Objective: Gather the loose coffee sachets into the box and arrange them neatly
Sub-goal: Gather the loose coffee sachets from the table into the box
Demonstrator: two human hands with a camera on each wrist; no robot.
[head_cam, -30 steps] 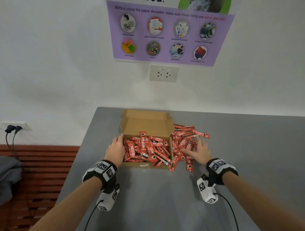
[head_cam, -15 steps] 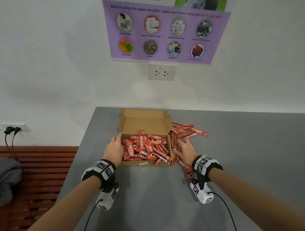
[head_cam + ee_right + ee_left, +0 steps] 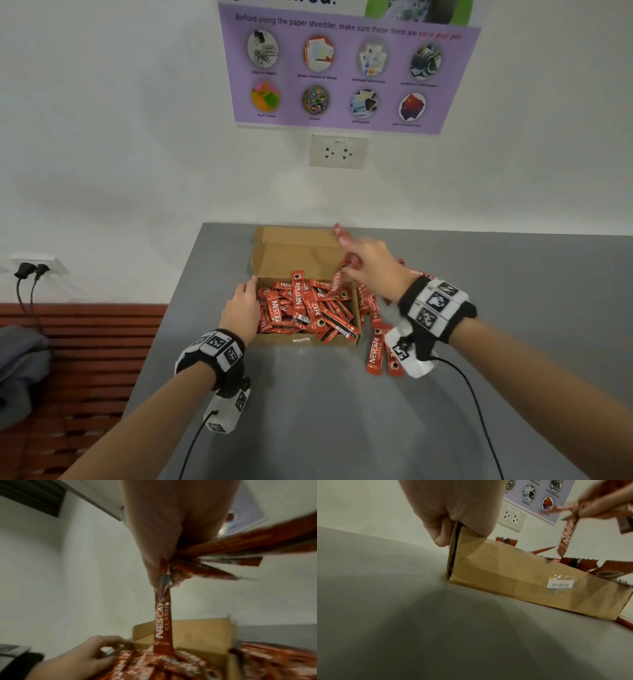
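While the box (image 3: 308, 253) sat open on the grey counter (image 3: 342, 411) near the far wall, a jumble of red sachets (image 3: 305, 308) filled it to the rim, some poking over the near-right corner. The lid flap stood up at the far side. A small white label (image 3: 559, 585) was stuck on the near wall of the box.

Above the right part of the box hung the right hand (image 3: 373, 265), its fingers (image 3: 154, 555) clenched on a bunch (image 3: 344, 263) of sachets. One sachet dangled straight down from the pinch, its lower end reaching the pile in the box; the others fanned out sideways and upward, blurred.

At the left wall of the box was the left hand (image 3: 241, 308). In the left wrist view its fingers curled over the top of the near-left corner, the thumb outside against the cardboard edge, so the hand gripped the box wall.

More loose sachets (image 3: 376, 342) lay on the counter just right of the box, two of them nearest the counter's front, others stretching away toward the far right, partly hidden by the right wrist.

On the wall behind hung a purple poster (image 3: 346, 68) with a socket (image 3: 338, 151) below it. To the left, beyond the counter, was a red slatted bench (image 3: 85, 342) with grey cloth (image 3: 20, 363) on it.
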